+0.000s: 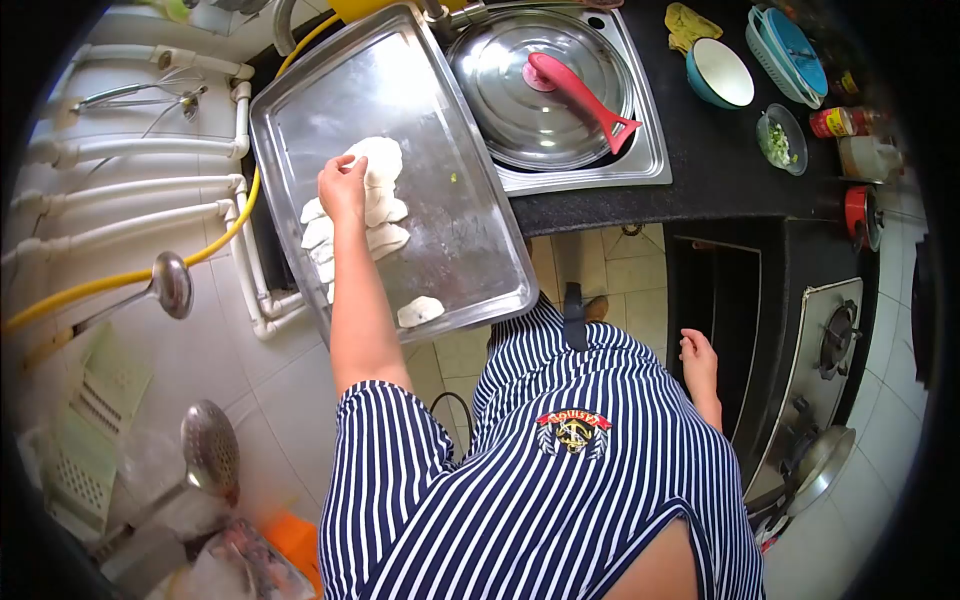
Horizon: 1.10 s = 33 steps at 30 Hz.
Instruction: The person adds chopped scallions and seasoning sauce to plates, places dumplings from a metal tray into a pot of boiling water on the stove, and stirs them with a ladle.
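Over a large metal tray [465, 250], my left hand [344, 188] has its thumb and fingers pinched at the edge of a white dough piece [380, 158]. More flattened dough pieces lie in overlapping rows just below it, partly hidden by my left forearm. One separate dough piece [420, 311] rests near the tray's lower edge. My right hand [699, 362] hangs at my side, near the dark counter front, with loosely bent fingers and nothing visible in it.
A glass lid [490, 95] with a red handle [580, 95] covers a pan in the sink area. Bowls [722, 73], chopped greens [776, 147] and a blue basket [790, 50] stand on the black counter. A gas stove [820, 370] is at right, wall pipes [150, 205] at left.
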### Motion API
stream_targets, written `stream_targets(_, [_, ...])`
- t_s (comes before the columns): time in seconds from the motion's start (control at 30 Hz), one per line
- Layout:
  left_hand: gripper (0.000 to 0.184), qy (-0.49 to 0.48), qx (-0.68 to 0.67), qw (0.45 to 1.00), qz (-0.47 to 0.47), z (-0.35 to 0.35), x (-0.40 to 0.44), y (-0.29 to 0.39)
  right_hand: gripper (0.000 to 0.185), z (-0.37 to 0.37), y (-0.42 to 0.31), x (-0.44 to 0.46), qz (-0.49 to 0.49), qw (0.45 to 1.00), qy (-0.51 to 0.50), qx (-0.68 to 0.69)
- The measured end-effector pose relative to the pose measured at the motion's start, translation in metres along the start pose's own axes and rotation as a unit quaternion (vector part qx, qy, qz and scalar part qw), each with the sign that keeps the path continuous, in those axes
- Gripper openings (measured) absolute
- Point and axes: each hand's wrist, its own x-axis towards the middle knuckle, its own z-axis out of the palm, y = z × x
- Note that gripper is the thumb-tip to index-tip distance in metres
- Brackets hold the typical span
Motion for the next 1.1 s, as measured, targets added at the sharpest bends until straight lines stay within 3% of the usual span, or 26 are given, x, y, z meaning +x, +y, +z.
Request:
stream_targets(0.2, [0.024,-0.070,0.027,0.997,0.017,0.006,0.014,-0.003,0.022,0.017,-0.072,0.012,-0.096,0.994,0.037,-0.042])
stream_targets(0.27, [0.021,-0.013,0.010,0.999,0.046,0.003,0.009,0.005,0.022,0.020,-0.104,0.017,-0.116,0.992,0.033,-0.045])
stream_targets(0.53, [0.021,-0.017,0.019,0.993,0.118,0.002,0.008,0.003,0.019,0.033,-0.265,0.019,-0.217,0.975,-0.055,0.013])
stream_targets(0.57, [0.021,-0.010,0.041,0.988,0.146,0.001,0.005,0.004,0.019,0.039,-0.277,0.020,-0.216,0.975,-0.058,0.010])
stream_targets(0.63, [0.020,-0.012,0.051,0.987,0.155,0.001,0.001,0.006,0.019,0.052,-0.299,0.020,-0.348,0.935,-0.057,0.040])
stream_targets(0.83, [0.015,-0.012,0.014,0.994,0.109,0.004,0.005,0.013,0.020,0.071,-0.339,0.012,-0.394,0.912,-0.115,0.016])
stream_targets(0.9, [0.014,0.036,0.040,0.987,0.153,0.002,-0.004,0.022,0.023,0.071,-0.346,0.012,-0.402,0.903,-0.150,0.003])
stream_targets(0.97, [0.013,-0.113,-0.174,0.972,0.106,-0.014,-0.017,0.040,0.029,0.073,-0.355,0.009,-0.378,0.914,-0.144,0.039])
stream_targets(1.03, [0.009,-0.167,-0.203,0.939,0.224,-0.029,-0.045,0.061,0.036,0.077,-0.363,0.007,-0.351,0.923,-0.137,0.075])
stream_targets(1.07, [0.008,-0.217,-0.215,0.921,0.240,-0.040,-0.062,0.073,0.043,0.080,-0.368,0.008,-0.412,0.909,-0.054,0.040])
stream_targets(1.1, [0.009,-0.281,-0.252,0.895,0.237,-0.051,-0.078,0.087,0.048,0.081,-0.369,0.007,-0.432,0.901,-0.035,0.025])
